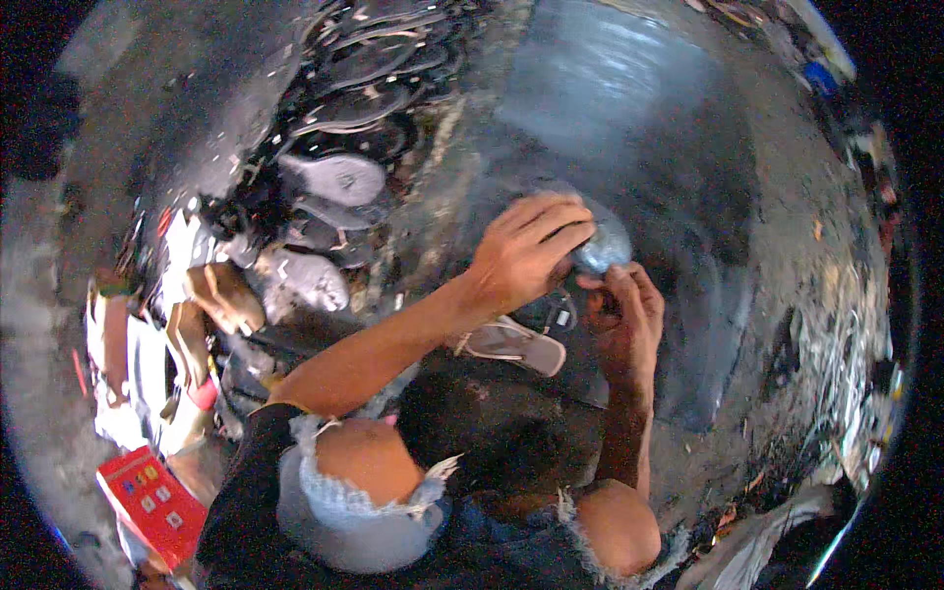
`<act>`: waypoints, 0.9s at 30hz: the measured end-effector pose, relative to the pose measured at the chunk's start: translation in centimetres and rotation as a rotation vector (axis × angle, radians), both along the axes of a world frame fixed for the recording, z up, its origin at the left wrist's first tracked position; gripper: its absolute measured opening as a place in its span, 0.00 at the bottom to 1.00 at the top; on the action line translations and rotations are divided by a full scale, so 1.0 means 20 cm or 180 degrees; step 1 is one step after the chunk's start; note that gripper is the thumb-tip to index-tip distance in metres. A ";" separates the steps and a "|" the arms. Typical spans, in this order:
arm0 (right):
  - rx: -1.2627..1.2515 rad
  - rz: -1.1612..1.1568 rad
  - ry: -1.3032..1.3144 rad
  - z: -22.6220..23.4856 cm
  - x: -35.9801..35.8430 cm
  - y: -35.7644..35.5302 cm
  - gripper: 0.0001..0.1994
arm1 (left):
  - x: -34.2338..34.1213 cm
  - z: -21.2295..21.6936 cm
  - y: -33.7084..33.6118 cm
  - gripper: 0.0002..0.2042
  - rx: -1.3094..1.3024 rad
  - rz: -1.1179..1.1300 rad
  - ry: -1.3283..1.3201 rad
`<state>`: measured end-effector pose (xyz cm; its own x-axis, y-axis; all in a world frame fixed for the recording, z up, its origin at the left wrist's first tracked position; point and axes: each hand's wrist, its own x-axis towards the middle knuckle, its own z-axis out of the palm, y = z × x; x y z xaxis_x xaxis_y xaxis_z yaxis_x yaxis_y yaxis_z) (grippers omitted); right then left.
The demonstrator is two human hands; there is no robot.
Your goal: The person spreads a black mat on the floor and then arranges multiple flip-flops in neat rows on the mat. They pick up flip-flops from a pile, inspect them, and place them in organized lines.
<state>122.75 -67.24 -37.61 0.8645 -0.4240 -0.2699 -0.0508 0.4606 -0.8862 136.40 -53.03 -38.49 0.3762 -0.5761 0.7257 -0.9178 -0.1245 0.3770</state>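
Observation:
Both hands are raised in the middle of the head view over a dark sheet. Between them is a shiny bluish-grey rounded piece [607,241]; its far end looks flat and sole-like, but its kind cannot be made out. My left hand [531,246] is closed over its left side, fingers bent across it. At its near edge, my right hand [629,305] pinches it between thumb and fingers. A light brown sandal [521,346] with thin straps lies just below the hands, in front of my knees.
Several dark sandals [359,103] lie in a row at the far left, with pale soles [339,179] nearer. Brown shoe-like pieces [224,297] and a red box [152,501] are at the left. A dark shiny sheet [629,88] covers the floor ahead. Scraps [836,364] litter the right.

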 end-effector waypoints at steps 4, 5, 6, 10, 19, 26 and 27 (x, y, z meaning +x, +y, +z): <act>-0.1600 -0.0324 0.0522 0.00 0.01 -0.08 0.14 | 0.15 -0.02 0.02 0.05 -0.0286 0.0788 0.1717; -0.1330 -0.0630 0.0178 -0.12 -0.04 -0.18 0.15 | 0.17 0.03 0.01 0.03 -0.0403 0.1036 0.2274; -0.1751 -0.0619 0.0136 -0.12 -0.02 -0.14 0.15 | 0.22 0.06 0.05 0.01 -0.0853 0.1087 0.2510; -0.0025 -0.0409 -0.0598 -0.09 0.13 -0.01 0.14 | 0.11 0.18 -0.02 0.08 -0.2605 0.0477 0.4451; -0.0568 0.0718 0.0532 -0.40 0.21 -0.32 0.20 | 0.27 -0.21 0.38 0.17 0.0297 0.1214 0.3520; -0.1039 0.0757 0.0892 -0.79 0.18 -0.26 0.30 | 0.27 -0.58 0.45 0.18 0.1510 0.1680 0.2871; -0.1137 0.0716 0.0891 -0.81 0.16 -0.27 0.30 | 0.27 -0.59 0.43 0.18 0.1577 0.1651 0.2731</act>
<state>125.98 -72.70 -53.90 0.8603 -0.3436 -0.3767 -0.3723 0.0816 -0.9245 141.77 -44.34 -50.31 0.9208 -0.3576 -0.1558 -0.1709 -0.7288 0.6630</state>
